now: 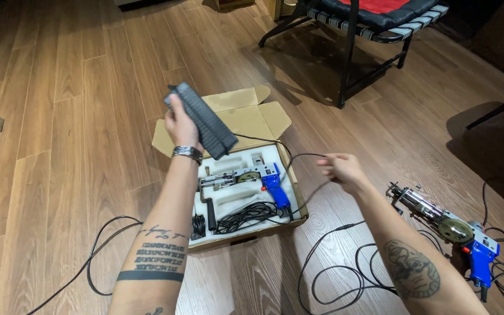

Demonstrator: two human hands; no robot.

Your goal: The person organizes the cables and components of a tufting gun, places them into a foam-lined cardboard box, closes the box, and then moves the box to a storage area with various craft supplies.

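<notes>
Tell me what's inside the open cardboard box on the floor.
White foam insert holding a blue-handled tool, a coiled black cable and a black handle; beneath the foam is hidden.

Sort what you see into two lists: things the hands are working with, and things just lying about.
In hand: power adapter in the left hand; thin black cable in the right hand; open box holding a blue tool.
Lying about: second blue tool; folding chair; loose floor cables.

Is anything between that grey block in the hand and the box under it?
Nothing visible does. The left hand holds the grey power adapter in the air above the open cardboard box. Its black cable runs across to the right hand, off to the side.
</notes>
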